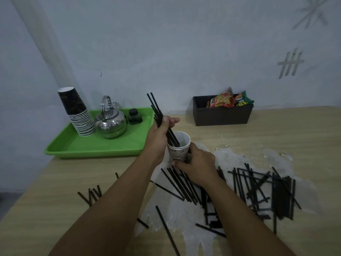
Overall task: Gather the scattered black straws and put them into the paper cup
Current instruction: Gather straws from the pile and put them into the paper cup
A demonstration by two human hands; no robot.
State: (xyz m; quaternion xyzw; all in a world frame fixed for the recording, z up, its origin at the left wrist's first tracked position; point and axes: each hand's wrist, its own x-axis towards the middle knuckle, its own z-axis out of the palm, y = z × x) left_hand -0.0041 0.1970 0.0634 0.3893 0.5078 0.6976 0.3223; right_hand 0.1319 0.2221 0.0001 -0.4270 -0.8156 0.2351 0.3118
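Left hand (159,134) raised, fingers curled in a grip, forearm angled up from lower left. Right hand (196,164) lower, fingers wrapped, palm down.

Two hands are in view, the left hand (160,133) and the right hand (195,166). There is one white paper cup (180,152), one stack of dark cups (78,115), one metal kettle (110,122), one green tray (70,146), one small ink bottle (135,117) and one black box (222,115) with two snack packets (224,99). The black straws (258,189) are too many and too overlapped to count
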